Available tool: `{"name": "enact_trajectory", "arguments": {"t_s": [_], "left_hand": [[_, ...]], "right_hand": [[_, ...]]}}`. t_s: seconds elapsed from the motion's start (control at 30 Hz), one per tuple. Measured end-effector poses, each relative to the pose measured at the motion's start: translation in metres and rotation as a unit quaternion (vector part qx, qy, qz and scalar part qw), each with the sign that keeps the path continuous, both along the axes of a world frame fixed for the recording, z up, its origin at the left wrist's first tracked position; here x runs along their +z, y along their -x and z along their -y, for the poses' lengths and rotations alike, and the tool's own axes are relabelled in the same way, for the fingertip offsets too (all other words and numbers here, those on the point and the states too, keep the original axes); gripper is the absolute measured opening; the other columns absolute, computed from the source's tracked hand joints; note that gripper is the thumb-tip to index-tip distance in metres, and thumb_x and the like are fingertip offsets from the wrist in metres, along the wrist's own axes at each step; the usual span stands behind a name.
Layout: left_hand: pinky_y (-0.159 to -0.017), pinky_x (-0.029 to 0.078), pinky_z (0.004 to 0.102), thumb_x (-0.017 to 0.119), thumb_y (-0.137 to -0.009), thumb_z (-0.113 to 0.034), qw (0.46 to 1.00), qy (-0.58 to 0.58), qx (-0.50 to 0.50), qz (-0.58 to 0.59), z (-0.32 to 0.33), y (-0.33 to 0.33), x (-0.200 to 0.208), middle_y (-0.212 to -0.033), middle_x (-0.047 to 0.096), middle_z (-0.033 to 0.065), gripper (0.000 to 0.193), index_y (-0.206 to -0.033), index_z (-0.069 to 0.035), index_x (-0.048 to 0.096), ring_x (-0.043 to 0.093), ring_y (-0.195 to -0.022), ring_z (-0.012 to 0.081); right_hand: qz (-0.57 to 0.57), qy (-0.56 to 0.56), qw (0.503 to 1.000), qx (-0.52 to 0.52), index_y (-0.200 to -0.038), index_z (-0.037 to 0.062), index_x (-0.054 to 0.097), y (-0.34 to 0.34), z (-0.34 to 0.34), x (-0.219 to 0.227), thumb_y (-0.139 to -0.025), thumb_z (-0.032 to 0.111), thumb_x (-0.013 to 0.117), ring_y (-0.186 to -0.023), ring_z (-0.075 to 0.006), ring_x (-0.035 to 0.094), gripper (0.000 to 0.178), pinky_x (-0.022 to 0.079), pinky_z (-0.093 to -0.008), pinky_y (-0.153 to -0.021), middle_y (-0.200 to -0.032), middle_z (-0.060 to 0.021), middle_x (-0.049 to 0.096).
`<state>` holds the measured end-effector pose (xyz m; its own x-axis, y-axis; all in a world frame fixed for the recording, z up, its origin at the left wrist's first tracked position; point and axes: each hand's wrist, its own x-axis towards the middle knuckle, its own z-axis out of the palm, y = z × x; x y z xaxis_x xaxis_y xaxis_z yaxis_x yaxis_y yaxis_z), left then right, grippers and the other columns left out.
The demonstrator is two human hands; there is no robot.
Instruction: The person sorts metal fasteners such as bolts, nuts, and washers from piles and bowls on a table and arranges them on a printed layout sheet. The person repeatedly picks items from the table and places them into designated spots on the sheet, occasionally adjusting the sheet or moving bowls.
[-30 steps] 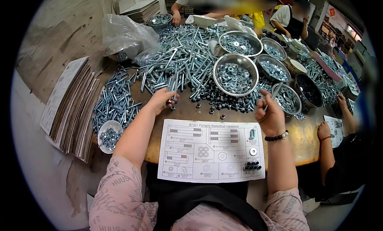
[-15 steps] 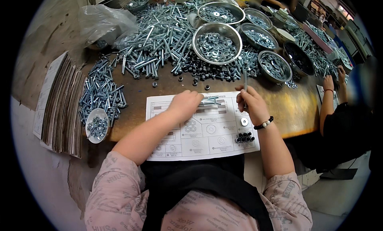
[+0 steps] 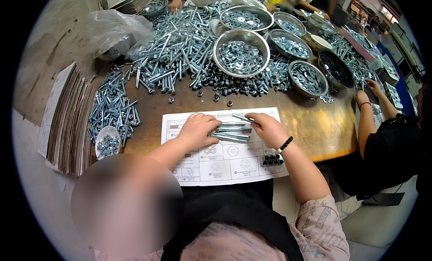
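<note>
A printed sheet (image 3: 213,171) with part drawings lies before me. Several long silvery bolts (image 3: 233,137) lie side by side across its upper middle. My left hand (image 3: 197,132) is closed round their left ends, fingers above and thumb below. From the right, my right hand (image 3: 269,129) pinches a single bolt (image 3: 242,118), tilted over the far side of the row, its free end pointing left. Below my right wrist, a small cluster of black-topped nuts (image 3: 272,160) stands on the sheet. The right hand covers part of the sheet.
Loose bolts (image 3: 173,49) heap up beyond the sheet, with black nuts (image 3: 225,83) along the near edge. Steel bowls of washers (image 3: 241,58) stand behind. At left are a paper stack (image 3: 67,126) and a white bowl (image 3: 108,141). A co-worker's arm (image 3: 366,121) works at right.
My right hand has lowered its bolt from upright to tilted and moved left toward the row. My left hand has shifted left and nearer me. More bolts show between the hands.
</note>
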<state>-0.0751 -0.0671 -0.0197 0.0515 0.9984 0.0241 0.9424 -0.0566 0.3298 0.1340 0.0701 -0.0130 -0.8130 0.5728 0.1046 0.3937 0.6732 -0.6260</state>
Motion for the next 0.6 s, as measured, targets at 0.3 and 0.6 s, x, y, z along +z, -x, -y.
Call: {"name": "enact_trajectory", "arguments": {"t_s": [0.3, 0.6], "left_hand": [[-0.092, 0.036, 0.0385, 0.074, -0.063, -0.027, 0.995, 0.012, 0.041, 0.092, 0.001, -0.002, -0.01, -0.116, 0.048, 0.0112, 0.066, -0.121, -0.007, 0.047, 0.048, -0.107, 0.0293], [-0.092, 0.035, 0.0385, 0.074, -0.061, -0.029, 0.995, -0.006, 0.041, 0.087, -0.007, -0.007, -0.013, -0.112, 0.048, 0.0127, 0.069, -0.121, -0.008, 0.047, 0.049, -0.102, 0.0312]], "right_hand": [[0.05, -0.195, 0.974, 0.102, -0.107, 0.0169, 0.061, 0.026, 0.01, -0.02, -0.076, 0.007, 0.053, -0.085, -0.0257, 0.054, 0.034, 0.046, -0.0352, -0.072, -0.089, -0.0093, 0.053], [0.022, -0.259, 0.959, 0.112, -0.105, 0.0122, 0.063, 0.025, 0.003, -0.025, -0.077, 0.011, 0.054, -0.097, -0.0275, 0.051, 0.029, 0.041, -0.0357, -0.085, -0.1, -0.0117, 0.055]]}}
